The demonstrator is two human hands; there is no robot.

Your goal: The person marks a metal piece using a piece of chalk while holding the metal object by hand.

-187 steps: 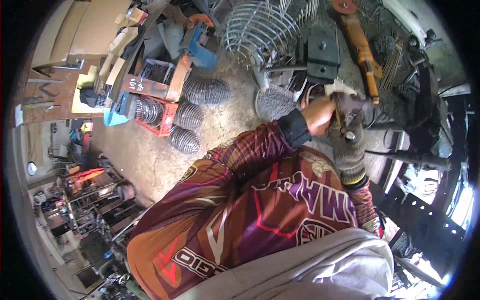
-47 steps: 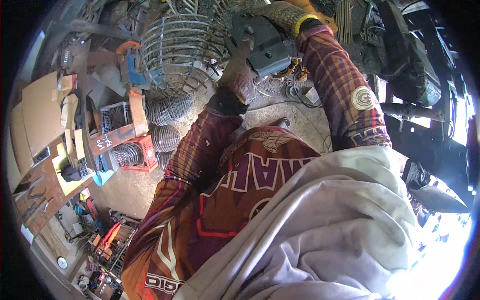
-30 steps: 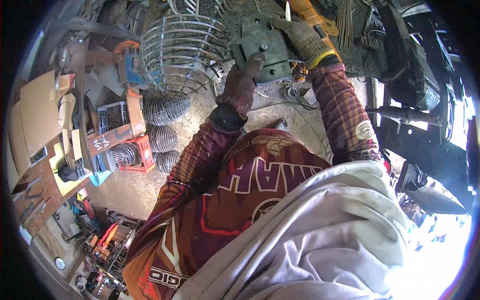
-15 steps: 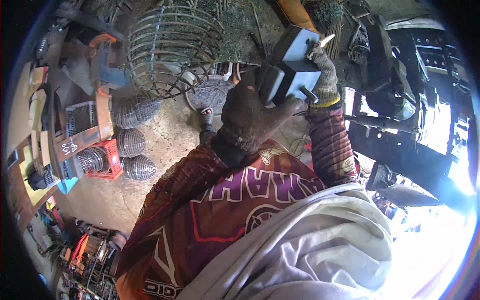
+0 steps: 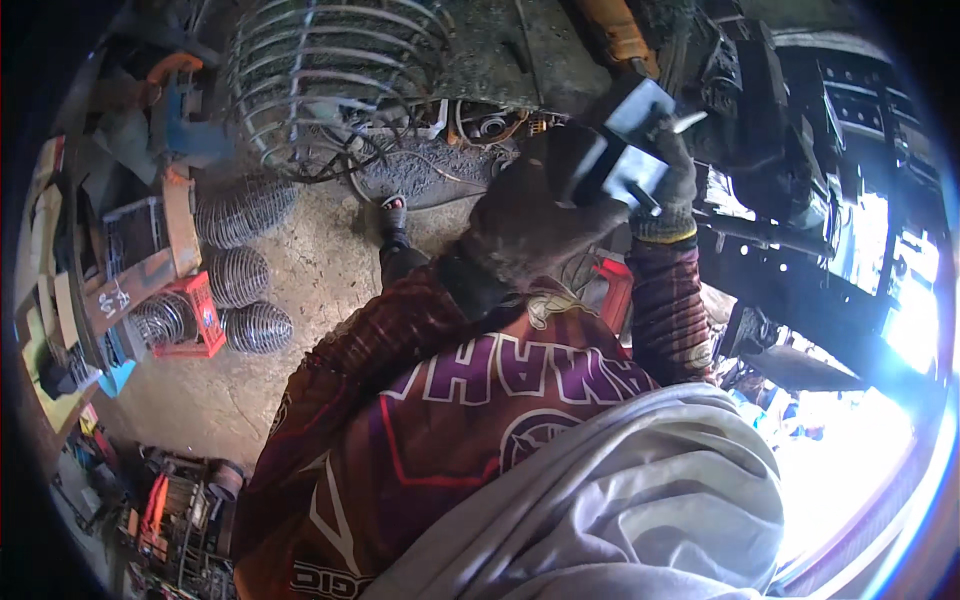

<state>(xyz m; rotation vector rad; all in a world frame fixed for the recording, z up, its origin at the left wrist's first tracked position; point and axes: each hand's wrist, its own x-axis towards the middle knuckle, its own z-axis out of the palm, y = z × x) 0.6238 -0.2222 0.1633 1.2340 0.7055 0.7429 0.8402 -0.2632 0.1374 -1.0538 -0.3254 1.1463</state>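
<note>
While a red crate (image 5: 207, 310) is sitting at the far left with wire coils (image 5: 240, 277) lying beside it on the floor (image 5: 330, 240), a large wire cage (image 5: 320, 70) is overlapping the edge of a dark tabletop (image 5: 480, 75). Below the cage, a sandalled foot (image 5: 394, 212) is resting on the floor. Farther right, the gloved left hand (image 5: 535, 215) is wrapping around the near left side of a dark metal block (image 5: 637, 168), its fingers partly hidden. The block is tilting between the two hands, its faces glinting, with a short rod (image 5: 643, 197) poking out low. Beyond it, an orange tool (image 5: 615, 30) is lying. The gloved right hand (image 5: 677, 175) is curling, partly closed, around the block's right side, a white pointed stick (image 5: 690, 121) showing at its fingers. At the far right, dark metal framework (image 5: 780, 275) is standing against bright light.
</note>
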